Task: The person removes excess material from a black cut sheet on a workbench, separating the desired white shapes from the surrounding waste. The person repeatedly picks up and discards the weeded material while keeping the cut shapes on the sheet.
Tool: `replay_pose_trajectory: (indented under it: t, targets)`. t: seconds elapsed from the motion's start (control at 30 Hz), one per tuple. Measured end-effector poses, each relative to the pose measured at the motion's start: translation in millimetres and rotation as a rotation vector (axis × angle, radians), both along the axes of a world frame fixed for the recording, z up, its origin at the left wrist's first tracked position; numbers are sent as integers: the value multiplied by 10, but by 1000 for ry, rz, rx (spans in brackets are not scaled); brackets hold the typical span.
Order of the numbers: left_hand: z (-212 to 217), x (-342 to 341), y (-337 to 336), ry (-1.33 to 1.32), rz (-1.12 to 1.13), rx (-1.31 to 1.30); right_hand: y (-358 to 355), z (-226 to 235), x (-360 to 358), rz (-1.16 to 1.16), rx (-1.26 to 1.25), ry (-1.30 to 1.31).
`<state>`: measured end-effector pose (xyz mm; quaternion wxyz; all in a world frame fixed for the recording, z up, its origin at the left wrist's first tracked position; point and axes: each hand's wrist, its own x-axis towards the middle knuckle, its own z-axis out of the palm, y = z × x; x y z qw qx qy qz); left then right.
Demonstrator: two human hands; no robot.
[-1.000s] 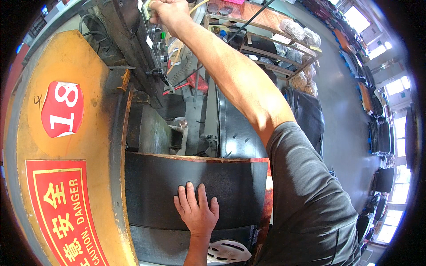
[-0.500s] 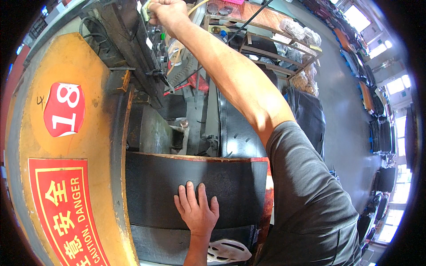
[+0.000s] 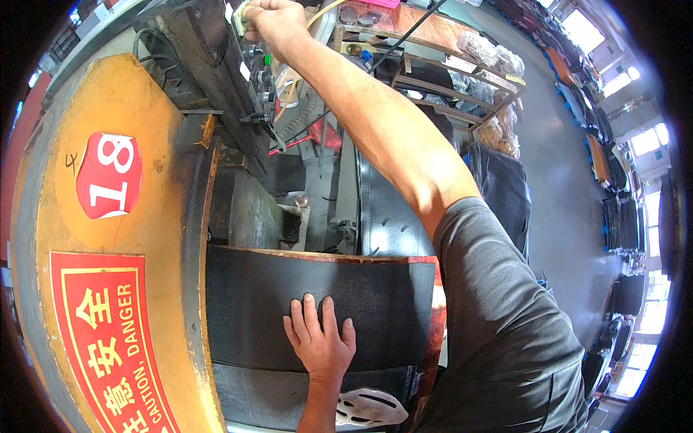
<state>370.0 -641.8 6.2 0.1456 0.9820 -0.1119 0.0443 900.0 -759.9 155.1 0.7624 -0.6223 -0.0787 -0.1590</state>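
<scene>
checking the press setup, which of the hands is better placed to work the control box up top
Likely the right hand: it is raised and closed on the control box atop the machine. The left hand lies flat on the black sheet below.

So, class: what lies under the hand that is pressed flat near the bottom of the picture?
Under the left hand lies a black rubbery sheet, spread over the machine bed. Below its lower edge a second dark layer shows. What sits beneath the sheet is covered and cannot be seen.
</scene>
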Motion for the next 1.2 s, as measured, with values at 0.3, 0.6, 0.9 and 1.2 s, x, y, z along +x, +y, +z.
replay_pose_trajectory:
  t: [0.3,0.6,0.9,1.2]
  targets:
    - [-3,6,2,-11,0,18,68,0,-36,-138,33,-54]
    - [0,9,2,-12,8,30,52,16,-58,-114,55,-22]
    - [2,20,12,-18,9,51,81,4,-15,-131,42,-38]
    - [-9,24,19,-28,10,45,86,-20,23,-135,32,-37]
